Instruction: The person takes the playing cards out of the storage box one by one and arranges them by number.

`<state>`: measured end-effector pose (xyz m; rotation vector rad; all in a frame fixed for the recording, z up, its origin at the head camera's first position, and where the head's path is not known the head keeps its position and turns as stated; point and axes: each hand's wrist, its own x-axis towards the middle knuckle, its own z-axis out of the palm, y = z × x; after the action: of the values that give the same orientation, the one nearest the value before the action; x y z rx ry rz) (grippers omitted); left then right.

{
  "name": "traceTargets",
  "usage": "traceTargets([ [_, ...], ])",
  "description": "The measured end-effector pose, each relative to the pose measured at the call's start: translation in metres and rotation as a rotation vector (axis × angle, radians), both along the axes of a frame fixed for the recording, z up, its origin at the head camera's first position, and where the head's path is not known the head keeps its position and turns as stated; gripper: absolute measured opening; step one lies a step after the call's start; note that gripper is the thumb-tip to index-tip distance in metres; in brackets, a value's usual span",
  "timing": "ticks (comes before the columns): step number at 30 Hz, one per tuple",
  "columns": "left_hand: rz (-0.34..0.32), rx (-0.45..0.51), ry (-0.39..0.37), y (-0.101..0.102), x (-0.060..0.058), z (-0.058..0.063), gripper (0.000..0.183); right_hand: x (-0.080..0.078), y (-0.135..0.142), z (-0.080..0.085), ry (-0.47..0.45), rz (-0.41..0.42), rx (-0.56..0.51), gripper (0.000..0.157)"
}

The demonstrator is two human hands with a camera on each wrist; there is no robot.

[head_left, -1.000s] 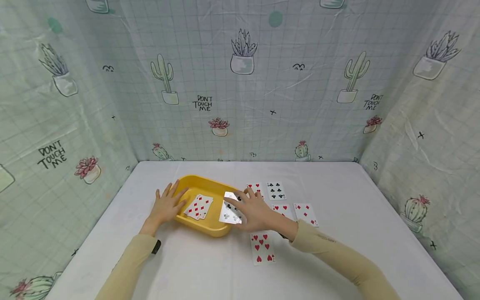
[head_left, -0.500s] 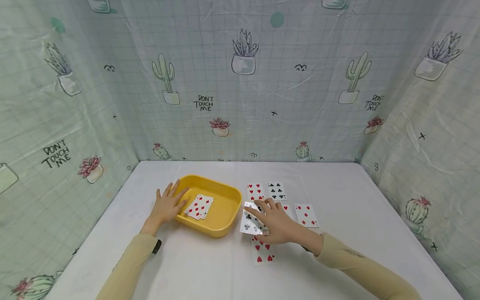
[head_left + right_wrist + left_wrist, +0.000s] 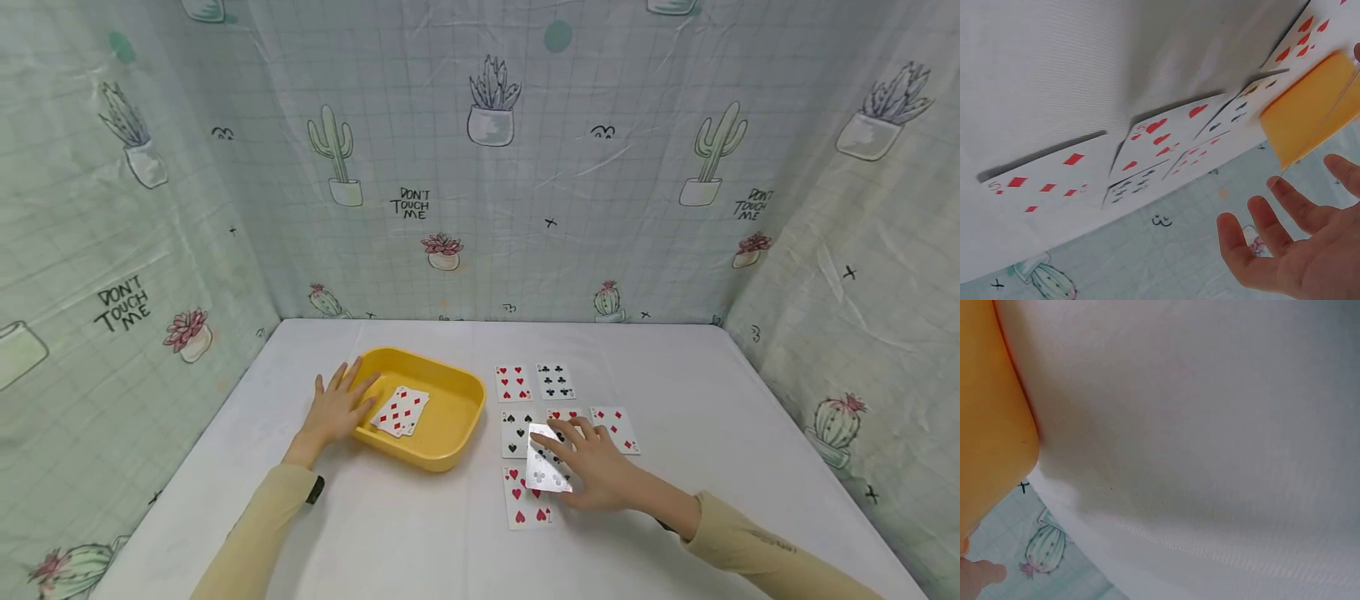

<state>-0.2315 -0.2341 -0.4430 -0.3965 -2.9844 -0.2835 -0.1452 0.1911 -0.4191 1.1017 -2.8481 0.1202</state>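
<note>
My right hand (image 3: 600, 471) pinches a clubs playing card (image 3: 542, 477) between thumb and fingers, over the laid-out cards. In the right wrist view this card shows edge-on as a thin line beyond the fingers (image 3: 1285, 194). It overlaps the seven of hearts (image 3: 525, 515) and a spades card (image 3: 512, 433) in the head view. The five of hearts (image 3: 561, 414) is partly hidden by the hand. Spread fingers of my left hand (image 3: 333, 414) rest over the left rim of a yellow tray (image 3: 450, 457). Inside lies a small pile of cards (image 3: 401, 412), a diamonds card on top.
Behind the middle row lie the six of hearts (image 3: 513, 383) and six of clubs (image 3: 556, 382). The five of diamonds (image 3: 615, 429) is right of the five of hearts. A patterned cloth (image 3: 495, 217) stands behind the white table (image 3: 375, 533).
My right hand has carried the clubs card from over the tray rightward and nearer, uncovering the spades card. The left hand and tray have stayed put.
</note>
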Motion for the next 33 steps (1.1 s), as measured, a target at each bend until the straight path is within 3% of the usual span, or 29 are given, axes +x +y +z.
traceTargets([
  [6, 0.005, 0.016, 0.007, 0.0, 0.0, 0.001, 0.049, 0.008, 0.018, -0.006, -0.029, -0.02, -0.027, 0.085],
  [19, 0.003, 0.031, -0.005, -0.001, 0.001, -0.002, 0.048, 0.019, 0.041, -0.018, -0.227, -0.074, -0.018, 0.087],
  [33, 0.007, 0.021, -0.009, 0.0, 0.001, 0.0, 0.049, 0.019, 0.042, -0.028, -0.199, 0.037, -0.043, 0.083],
])
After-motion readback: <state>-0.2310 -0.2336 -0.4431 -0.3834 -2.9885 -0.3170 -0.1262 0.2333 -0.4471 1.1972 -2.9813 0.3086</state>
